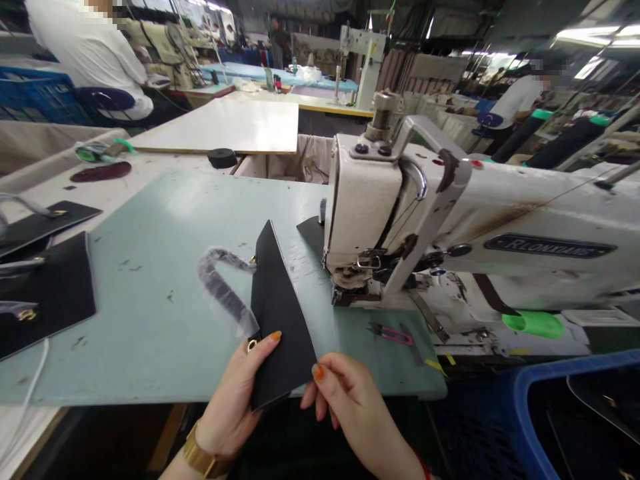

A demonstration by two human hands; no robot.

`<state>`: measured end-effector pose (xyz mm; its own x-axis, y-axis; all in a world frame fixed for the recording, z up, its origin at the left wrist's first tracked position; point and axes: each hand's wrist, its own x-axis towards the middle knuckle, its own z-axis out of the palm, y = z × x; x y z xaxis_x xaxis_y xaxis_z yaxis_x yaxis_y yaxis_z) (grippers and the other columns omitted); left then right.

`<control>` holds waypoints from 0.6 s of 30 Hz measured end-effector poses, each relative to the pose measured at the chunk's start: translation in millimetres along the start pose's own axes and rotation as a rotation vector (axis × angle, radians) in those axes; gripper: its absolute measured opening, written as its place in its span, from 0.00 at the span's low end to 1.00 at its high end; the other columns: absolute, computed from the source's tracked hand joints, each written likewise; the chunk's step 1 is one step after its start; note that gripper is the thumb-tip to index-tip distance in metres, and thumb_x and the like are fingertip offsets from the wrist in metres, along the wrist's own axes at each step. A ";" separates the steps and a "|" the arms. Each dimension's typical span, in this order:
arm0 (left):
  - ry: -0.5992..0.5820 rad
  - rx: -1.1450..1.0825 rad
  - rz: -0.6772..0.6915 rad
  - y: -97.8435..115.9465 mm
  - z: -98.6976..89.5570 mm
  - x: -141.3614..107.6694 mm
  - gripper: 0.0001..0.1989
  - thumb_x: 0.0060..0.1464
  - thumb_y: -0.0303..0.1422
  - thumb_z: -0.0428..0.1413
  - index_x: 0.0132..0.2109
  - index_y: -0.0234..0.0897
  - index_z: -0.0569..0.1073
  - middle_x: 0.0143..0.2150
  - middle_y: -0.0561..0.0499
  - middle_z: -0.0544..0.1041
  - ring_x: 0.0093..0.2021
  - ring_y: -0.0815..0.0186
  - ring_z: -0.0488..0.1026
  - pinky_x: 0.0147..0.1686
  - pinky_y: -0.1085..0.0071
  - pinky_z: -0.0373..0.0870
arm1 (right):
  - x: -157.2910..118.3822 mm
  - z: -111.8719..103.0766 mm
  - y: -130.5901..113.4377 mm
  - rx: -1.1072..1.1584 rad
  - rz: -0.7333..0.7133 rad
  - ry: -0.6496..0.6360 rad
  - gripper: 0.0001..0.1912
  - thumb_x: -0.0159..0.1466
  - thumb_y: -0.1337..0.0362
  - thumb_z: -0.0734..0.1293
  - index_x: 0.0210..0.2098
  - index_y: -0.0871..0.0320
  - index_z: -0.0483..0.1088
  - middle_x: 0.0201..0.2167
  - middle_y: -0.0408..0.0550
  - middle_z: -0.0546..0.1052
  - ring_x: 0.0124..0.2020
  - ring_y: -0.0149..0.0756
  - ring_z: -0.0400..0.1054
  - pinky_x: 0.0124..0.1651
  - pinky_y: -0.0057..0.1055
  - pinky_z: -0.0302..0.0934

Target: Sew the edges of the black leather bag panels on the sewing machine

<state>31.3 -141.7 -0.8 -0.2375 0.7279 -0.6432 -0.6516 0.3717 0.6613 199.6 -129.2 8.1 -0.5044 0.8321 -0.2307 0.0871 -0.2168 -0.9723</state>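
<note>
Both hands hold a black bag panel (278,300) above the front edge of the pale green table. A handle (223,293) in clear plastic wrap curves out from its left side, fixed with gold rings. My left hand (245,377) grips the panel near the lower ring, its thumb lying across the black face. At the lower right corner, my right hand (345,393) pinches the edge between thumb and fingers. Just to the right stands a white sewing machine (365,207), with another black piece (313,235) partly hidden behind its head.
More black panels with handles (55,287) lie at the left of the table (150,280). Pink thread snips (393,333) rest below the machine. A blue basket (520,400) holding black pieces stands at lower right. Two people in white, one far left (90,53), sit farther back.
</note>
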 end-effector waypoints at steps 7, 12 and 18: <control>-0.136 0.158 0.105 21.9 18.1 30.6 0.20 0.44 0.35 0.68 0.43 0.33 0.74 0.39 0.46 0.82 0.30 0.64 0.78 0.31 0.72 0.76 | 30.8 -8.4 14.3 0.092 0.021 0.128 0.22 0.69 0.51 0.61 0.25 0.60 0.64 0.16 0.40 0.67 0.16 0.23 0.56 0.21 0.20 0.48; -0.243 0.224 0.114 33.4 46.8 66.9 0.22 0.46 0.34 0.66 0.48 0.33 0.72 0.39 0.45 0.82 0.31 0.62 0.78 0.32 0.69 0.76 | 54.2 -22.1 16.7 0.152 -0.002 0.262 0.22 0.68 0.50 0.62 0.26 0.60 0.66 0.16 0.40 0.68 0.15 0.22 0.56 0.20 0.20 0.49; -0.274 0.250 0.125 48.8 73.3 80.8 0.18 0.39 0.32 0.68 0.40 0.36 0.75 0.27 0.54 0.79 0.25 0.65 0.75 0.26 0.74 0.72 | 72.6 -33.1 25.6 0.166 -0.043 0.361 0.22 0.68 0.50 0.63 0.26 0.61 0.69 0.16 0.41 0.69 0.14 0.22 0.56 0.19 0.21 0.48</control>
<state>33.1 -22.4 7.7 -0.0812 0.8908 -0.4471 -0.4257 0.3746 0.8237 193.6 -57.3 -34.8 -0.1673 0.9618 -0.2166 -0.0826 -0.2326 -0.9691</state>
